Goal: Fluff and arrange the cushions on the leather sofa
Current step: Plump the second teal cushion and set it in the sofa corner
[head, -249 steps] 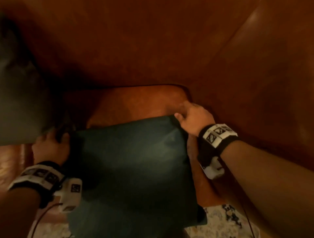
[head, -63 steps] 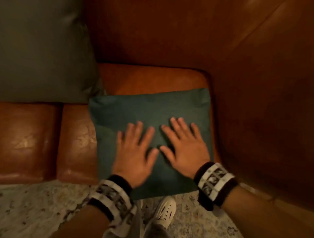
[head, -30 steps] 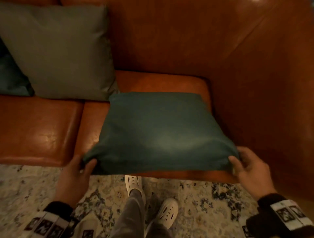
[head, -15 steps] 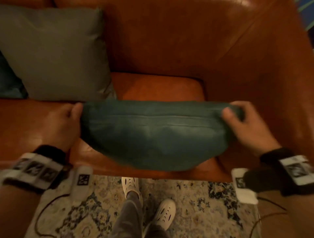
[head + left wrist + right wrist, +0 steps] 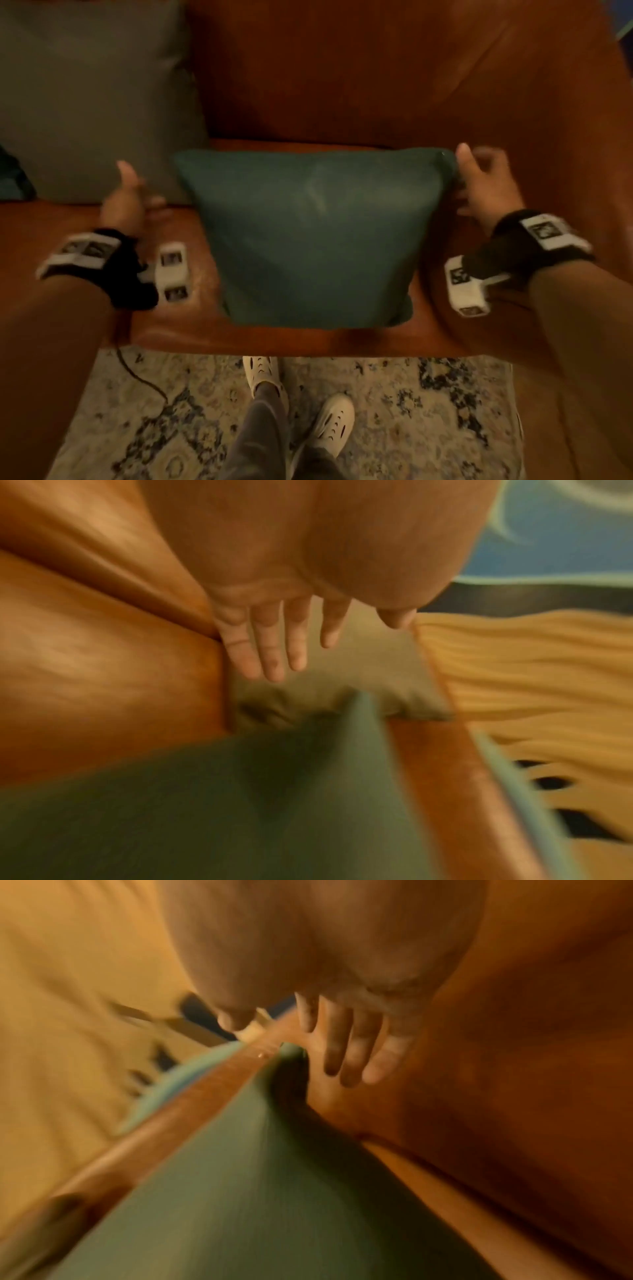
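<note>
Teal cushion stands upright on the leather sofa seat; left hand and right hand flank it, each grip open-fingered and holding nothing.

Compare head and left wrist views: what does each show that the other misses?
Only the head view shows the right hand by the teal cushion's top corner, the rug and the white shoes. Only the left wrist view shows the left hand's fingers straight, touching nothing. Both show the left hand off the teal cushion, the grey-green cushion beyond it, and the leather sofa.
</note>
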Motion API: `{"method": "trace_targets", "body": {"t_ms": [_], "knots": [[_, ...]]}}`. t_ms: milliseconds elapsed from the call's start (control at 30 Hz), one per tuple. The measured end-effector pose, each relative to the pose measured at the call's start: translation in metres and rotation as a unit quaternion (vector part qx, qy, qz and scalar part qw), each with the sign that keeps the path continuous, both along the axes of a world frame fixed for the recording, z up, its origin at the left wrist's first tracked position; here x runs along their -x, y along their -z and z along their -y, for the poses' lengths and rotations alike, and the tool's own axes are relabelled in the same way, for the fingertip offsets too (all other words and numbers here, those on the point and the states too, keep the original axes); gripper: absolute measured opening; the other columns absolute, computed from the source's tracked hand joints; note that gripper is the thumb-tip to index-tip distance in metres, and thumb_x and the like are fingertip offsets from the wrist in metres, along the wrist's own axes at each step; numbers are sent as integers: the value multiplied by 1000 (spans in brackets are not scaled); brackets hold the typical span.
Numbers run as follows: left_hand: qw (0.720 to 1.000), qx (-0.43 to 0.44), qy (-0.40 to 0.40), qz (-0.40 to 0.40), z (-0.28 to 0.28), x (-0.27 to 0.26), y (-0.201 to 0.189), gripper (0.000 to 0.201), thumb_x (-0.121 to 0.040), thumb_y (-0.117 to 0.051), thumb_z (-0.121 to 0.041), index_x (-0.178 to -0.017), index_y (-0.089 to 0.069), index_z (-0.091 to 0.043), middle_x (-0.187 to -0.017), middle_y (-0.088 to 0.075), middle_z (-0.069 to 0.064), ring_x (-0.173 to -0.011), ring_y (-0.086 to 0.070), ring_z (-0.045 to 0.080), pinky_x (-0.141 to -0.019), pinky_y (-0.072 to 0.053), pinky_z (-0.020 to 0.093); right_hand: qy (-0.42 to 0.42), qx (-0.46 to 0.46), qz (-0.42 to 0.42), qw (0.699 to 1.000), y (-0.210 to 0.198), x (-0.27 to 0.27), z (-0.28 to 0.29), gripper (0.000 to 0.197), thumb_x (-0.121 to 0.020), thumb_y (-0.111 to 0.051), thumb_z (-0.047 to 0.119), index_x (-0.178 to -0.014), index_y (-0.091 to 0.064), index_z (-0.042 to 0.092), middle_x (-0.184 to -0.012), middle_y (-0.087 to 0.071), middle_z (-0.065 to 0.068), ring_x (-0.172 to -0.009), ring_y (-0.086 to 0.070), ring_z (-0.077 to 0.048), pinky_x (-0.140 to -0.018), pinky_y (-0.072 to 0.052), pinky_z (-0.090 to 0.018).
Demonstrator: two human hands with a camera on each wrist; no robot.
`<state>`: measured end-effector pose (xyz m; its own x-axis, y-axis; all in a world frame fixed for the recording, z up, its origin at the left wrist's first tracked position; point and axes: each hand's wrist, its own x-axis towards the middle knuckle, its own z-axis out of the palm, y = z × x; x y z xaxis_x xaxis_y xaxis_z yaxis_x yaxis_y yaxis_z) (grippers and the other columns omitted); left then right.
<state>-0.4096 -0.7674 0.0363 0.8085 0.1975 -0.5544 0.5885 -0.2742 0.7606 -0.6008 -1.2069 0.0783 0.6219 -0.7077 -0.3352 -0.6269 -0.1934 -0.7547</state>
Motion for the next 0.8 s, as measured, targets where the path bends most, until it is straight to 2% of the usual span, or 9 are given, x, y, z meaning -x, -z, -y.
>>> {"method": "trace_targets", "body": {"t_ms": [67,133,300,367,433,500,567,633,800], "knots": [[997,-64,31,-44,-9,24,34,101,-63,-38,-95,-115,-65,-13,-105,-63,10,-91,-58,25,-88,-48,50,51,-65,-38,996,46,22,-4,77,-59,-47,95,-109,-51,37,-107,-64,-2,-104,-64,-31,-85,-56,-52],[988,-50,98,-107,-11,55,61,78,-84,-43,-72,-133,-54,-12,-120,-57,8,-108,-53,25,-94,-40,45,35,-86,-103,990,88,49,-21,85,-46,-46,103,-105,-54,41,-114,-66,-3,-109,-62,-32,-95,-51,-51],[968,10,198,-153,17,96,109,55,-94,-50,-51,-143,-41,-27,-146,-42,5,-132,-42,34,-111,-30,57,-59,-80,-183,978,139,74,-59,59,-86,-59,63,-136,-44,34,-126,-59,-2,-119,-57,-27,-97,-42,-31],[982,74,121,-127,26,95,117,39,-99,-49,-26,-131,-49,-5,-133,-50,25,-112,-58,41,-105,-37,56,-76,-102,-160,979,151,83,-62,65,-78,-70,61,-133,-46,35,-122,-59,7,-119,-57,-22,-101,-43,-32],[989,84,70,-97,32,91,113,16,-101,-40,-13,-104,-56,-11,-110,-59,15,-80,-67,19,-83,-55,34,-59,-149,-114,981,161,99,-62,82,-60,-85,61,-130,-48,36,-128,-59,10,-122,-57,-19,-106,-45,-40],[993,59,66,-78,34,86,107,20,-103,-33,-20,-104,-52,-24,-113,-59,8,-78,-66,14,-69,-56,29,-44,-162,-80,983,162,111,-59,65,-66,-89,36,-121,-54,32,-126,-63,3,-121,-59,-24,-105,-46,-46],[995,40,81,-41,31,80,94,15,-100,-47,-26,-111,-54,-32,-104,-62,6,-95,-65,28,-85,-54,42,-46,-116,-60,990,161,116,-56,30,-76,-84,28,-99,-66,32,-105,-74,4,-107,-66,-26,-99,-50,-48],[986,-41,159,-6,18,73,97,18,-83,-71,-38,-94,-62,-27,-92,-65,8,-96,-65,37,-88,-52,57,-18,-86,-44,995,152,117,-56,10,-83,-78,28,-86,-69,32,-86,-76,6,-95,-71,-26,-92,-53,-49],[938,-214,271,17,-3,121,52,12,-89,-66,-14,-80,-59,-11,-65,-57,5,-61,-54,21,-56,-40,27,-13,-65,-73,995,120,149,-75,11,-92,-66,9,-93,-67,19,-87,-74,6,-95,-70,-25,-91,-52,-47]]}}
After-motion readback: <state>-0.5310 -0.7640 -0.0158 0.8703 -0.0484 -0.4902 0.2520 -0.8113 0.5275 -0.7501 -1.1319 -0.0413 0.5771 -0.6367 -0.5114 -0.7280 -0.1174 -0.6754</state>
